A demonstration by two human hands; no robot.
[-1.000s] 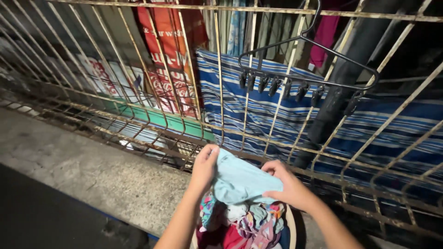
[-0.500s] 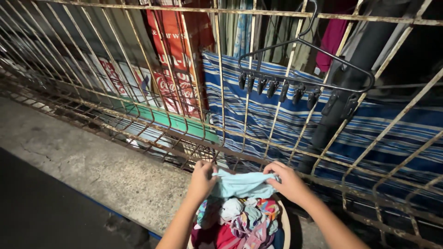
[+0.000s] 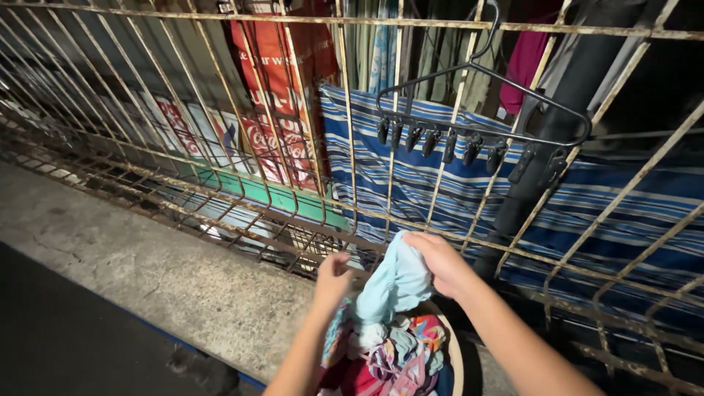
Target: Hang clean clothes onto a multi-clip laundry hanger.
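Two hands, yours, at the lower centre of the view.

Item 1: right hand (image 3: 440,260). Clenched on the top of a pale blue garment (image 3: 396,282), fingers pinching the cloth at its upper edge. Position: about 1 o'clock from the basket.

Item 2: pale blue garment. Hangs down from your right hand, its lower end touching the heap of laundry. It sits just in front of the rusty bars, at 12 o'clock above the basket.

Item 3: left hand (image 3: 334,275). Released, fingers loosely curled, holding nothing. It is just beside the garment at its 9 o'clock; whether a fingertip brushes the cloth cannot be told.

Item 4: round laundry basket (image 3: 456,352), light rim showing on its right side. It holds a mixed heap of clothes (image 3: 389,352) in pink, red, white and teal, directly below both hands at 6 o'clock.

Item 5: rusty metal window grille (image 3: 220,147), spanning the whole upper view, bars bowed outward at the bottom.

Item 6: black clip hanger (image 3: 477,132), hooked on the top bar at 1 o'clock, a row of empty pegs along its lower rail.

Item 7: blue striped cloth (image 3: 440,191), hanging beyond the grille behind the hanger.

Item 8: concrete ledge (image 3: 147,271), at 9 o'clock from the basket, running along the foot of the grille.
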